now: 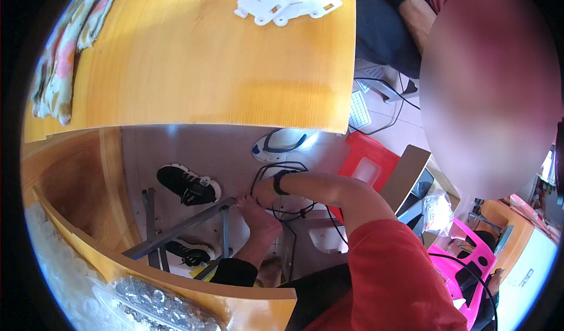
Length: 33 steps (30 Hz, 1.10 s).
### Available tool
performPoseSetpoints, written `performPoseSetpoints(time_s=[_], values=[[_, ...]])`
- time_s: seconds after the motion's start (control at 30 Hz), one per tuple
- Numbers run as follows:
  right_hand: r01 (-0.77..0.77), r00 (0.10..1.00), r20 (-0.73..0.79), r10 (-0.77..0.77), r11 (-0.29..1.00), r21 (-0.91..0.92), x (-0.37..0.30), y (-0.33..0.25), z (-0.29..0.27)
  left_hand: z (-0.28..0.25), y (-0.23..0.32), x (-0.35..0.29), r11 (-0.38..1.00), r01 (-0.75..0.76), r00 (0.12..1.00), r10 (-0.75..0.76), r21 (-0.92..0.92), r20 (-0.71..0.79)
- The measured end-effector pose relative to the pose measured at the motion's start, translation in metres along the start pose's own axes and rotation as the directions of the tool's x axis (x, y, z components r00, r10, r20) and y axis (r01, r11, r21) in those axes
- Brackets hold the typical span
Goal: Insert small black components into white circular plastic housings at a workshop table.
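Under the table, my right hand [266, 192] reaches down to floor level, the forearm coming from a red sleeve, with a dark band on the wrist. Its back faces up and the fingers are hidden, so I cannot tell whether they grip anything. A black cable [290, 165] loops around the hand and wrist. Close beside the hand is a bare foot [261, 224] with a black trouser cuff, its toes near the end of a grey metal frame [182, 231]. An off-white flip-flop [273, 150] with a dark strap lies just beyond. My left hand is out of sight.
White plastic pieces [314, 1] and a floral cloth [59, 90] lie on the wooden tabletop [188, 66]. Black shoes [185, 184] stand below. A bag of small clear parts [158, 301] is lower left. Rightward are a red stool [376, 155], cardboard box, pink chair and another person.
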State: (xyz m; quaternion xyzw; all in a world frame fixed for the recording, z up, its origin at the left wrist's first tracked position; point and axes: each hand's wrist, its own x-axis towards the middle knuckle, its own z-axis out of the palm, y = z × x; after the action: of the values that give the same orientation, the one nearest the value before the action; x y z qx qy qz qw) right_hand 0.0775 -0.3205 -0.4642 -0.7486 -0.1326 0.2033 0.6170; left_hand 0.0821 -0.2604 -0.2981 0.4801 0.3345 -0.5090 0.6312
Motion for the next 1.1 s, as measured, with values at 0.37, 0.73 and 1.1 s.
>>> performPoseSetpoints(time_s=[0.37, 0.73, 1.1], values=[[-0.376, 0.88, 0.062, 0.471, 0.772, -0.513, -0.053, -0.003, 0.073, -0.108, -0.02, 0.069, 0.858, -0.323, 0.925, 0.375, 0.399, -0.057], [-0.483, 0.841, -0.037, 0.539, 0.721, -0.497, -0.05, 0.005, 0.102, -0.091, -0.007, 0.049, -0.6, -0.064, 0.946, 0.218, 0.798, 0.239], [-0.491, 0.864, -0.085, 0.497, 0.792, -0.363, -0.049, 0.001, 0.068, -0.077, -0.011, 0.038, -0.6, -0.076, 0.849, 0.38, 0.796, 0.367]])
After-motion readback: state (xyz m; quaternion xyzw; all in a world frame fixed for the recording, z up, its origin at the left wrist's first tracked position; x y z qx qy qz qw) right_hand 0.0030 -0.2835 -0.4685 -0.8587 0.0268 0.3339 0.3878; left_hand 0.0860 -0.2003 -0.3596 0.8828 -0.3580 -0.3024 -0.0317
